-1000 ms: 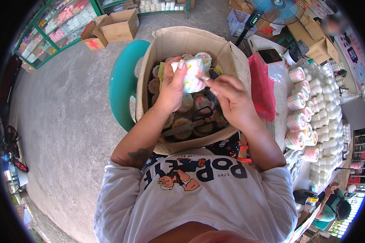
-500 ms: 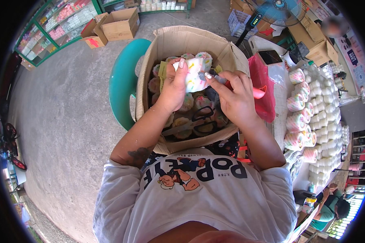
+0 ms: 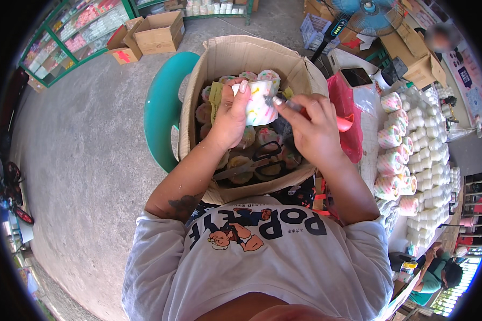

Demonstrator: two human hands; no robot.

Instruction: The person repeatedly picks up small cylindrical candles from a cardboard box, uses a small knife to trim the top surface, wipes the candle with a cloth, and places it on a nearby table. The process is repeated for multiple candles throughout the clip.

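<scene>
My left hand (image 3: 234,113) is closed around a white cylinder-like piece (image 3: 260,101) speckled with several bright colours, holding it tilted over a cardboard box. My right hand (image 3: 315,124) grips a red-handled tool (image 3: 345,123). Its dark grey tip (image 3: 275,99) meets the right side of the piece; the exact kind of tool is hidden by my fingers. Below my hands, the cardboard box (image 3: 251,49) contains several similar speckled pieces (image 3: 268,136). Scissors with black handles (image 3: 268,155) lie on top of them, near the box's front wall.
Behind the box's left side is a green plastic chair (image 3: 163,107). To the right, a table bears a phone (image 3: 356,77), pink plastic (image 3: 343,109), and rows of pink-white (image 3: 391,160) and white pieces (image 3: 428,160). A fan (image 3: 365,16) stands beyond. At lower right sits another person (image 3: 431,281).
The speckled piece has turned slightly and dropped a little in my left hand. The tool's tip has shifted along its right side, and my right hand has moved slightly.
</scene>
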